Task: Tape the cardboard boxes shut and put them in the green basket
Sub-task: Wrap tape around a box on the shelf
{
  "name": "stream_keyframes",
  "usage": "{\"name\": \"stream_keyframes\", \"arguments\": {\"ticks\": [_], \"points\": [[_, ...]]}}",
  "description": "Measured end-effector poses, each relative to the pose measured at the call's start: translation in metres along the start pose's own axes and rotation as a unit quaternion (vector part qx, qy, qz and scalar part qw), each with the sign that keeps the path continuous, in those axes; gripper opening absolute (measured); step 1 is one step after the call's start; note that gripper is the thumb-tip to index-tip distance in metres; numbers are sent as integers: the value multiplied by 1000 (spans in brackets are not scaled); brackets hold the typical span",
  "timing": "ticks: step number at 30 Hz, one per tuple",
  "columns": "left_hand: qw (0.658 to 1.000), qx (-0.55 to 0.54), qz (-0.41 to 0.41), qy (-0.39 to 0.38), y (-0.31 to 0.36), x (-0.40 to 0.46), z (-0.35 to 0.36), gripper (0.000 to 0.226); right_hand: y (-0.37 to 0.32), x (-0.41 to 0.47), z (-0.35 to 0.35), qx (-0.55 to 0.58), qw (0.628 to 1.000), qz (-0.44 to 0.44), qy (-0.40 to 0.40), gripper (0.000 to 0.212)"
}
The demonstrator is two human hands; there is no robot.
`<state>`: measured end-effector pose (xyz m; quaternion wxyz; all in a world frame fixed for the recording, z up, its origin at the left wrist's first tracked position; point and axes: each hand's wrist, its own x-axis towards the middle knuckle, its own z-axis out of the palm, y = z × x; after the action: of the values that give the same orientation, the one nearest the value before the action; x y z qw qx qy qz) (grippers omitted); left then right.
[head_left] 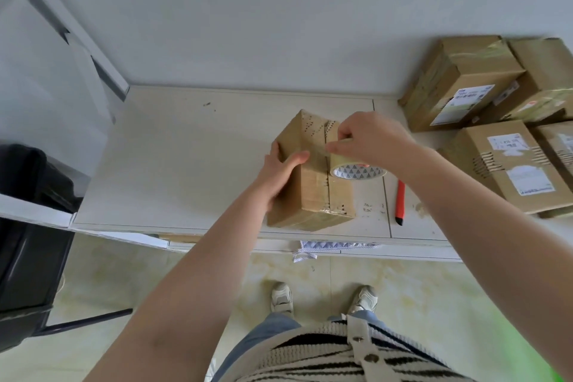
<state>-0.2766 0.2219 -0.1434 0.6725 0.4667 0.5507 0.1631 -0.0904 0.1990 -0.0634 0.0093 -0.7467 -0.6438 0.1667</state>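
Both hands (280,170) on box (310,192), tape roll (356,169) seemingly gripped.

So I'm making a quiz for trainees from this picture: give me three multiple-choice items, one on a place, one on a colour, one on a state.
1. Where does the cutter lie?
A right of the box
B on the box
C on the floor

2. What colour is the cutter?
A blue
B red
C white

3. What is the left hand doing?
A hanging idle
B lifting a stack
C holding the box

Key: 1 A, it lies on the table beside the box; 2 B, its handle is red; 3 C, its fingers wrap the box while the right hand holds the tape roll.
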Motion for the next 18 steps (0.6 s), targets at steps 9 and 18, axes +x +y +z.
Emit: {"name": "stream_keyframes", "arguments": {"ticks": [9,18], "points": [[997,-54,-41,-25,-20,-1,-14,57,-50,11,10,-51,998,16,20,35],[998,-47,10,43,-32,-5,-21,36,-54,9,0,53,997,-22,-50,47]]}}
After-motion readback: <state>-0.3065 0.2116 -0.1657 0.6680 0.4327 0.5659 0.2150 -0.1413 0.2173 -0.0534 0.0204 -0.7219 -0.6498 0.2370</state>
